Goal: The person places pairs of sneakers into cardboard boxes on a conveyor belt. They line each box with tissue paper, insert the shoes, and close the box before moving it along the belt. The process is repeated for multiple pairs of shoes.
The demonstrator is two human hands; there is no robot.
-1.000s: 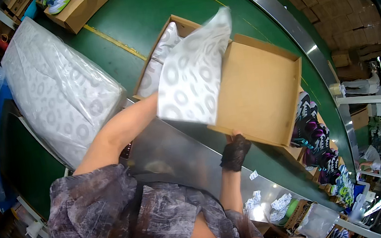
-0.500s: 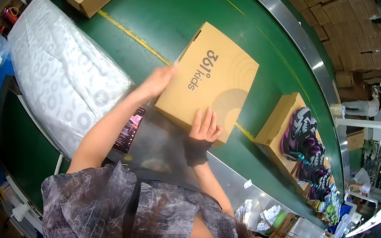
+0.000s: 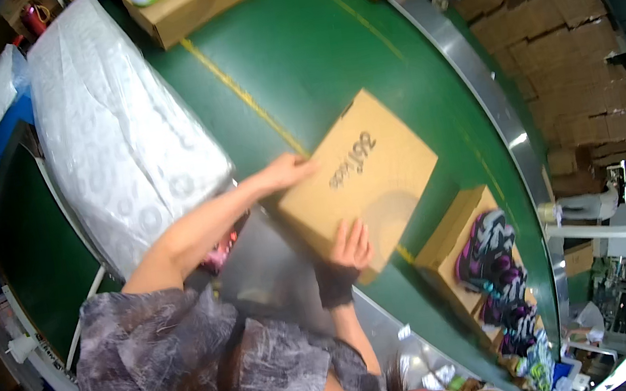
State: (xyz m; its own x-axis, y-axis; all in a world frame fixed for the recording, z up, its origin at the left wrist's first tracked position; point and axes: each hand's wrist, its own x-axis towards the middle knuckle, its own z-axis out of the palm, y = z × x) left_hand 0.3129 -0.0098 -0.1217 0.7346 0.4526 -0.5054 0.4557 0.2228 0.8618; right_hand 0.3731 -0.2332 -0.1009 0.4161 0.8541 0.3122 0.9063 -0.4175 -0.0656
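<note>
Green belt (image 3: 310, 60) under box (image 3: 395, 156); cartons (image 3: 561, 52) beyond.

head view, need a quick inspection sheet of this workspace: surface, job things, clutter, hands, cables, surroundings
surface: green top with yellow lines; metal strip along the near side
job's things: cardboard box, lid shut
clutter: plastic-wrapped patterned bundle at left; dark, purple-trimmed shoes at right; small white packets at lower right
grippers: left hand at the box's left edge, grip unclear; right hand on the lid, fingers extended
cables: nothing seen
surroundings: stacked cartons at far right
</note>
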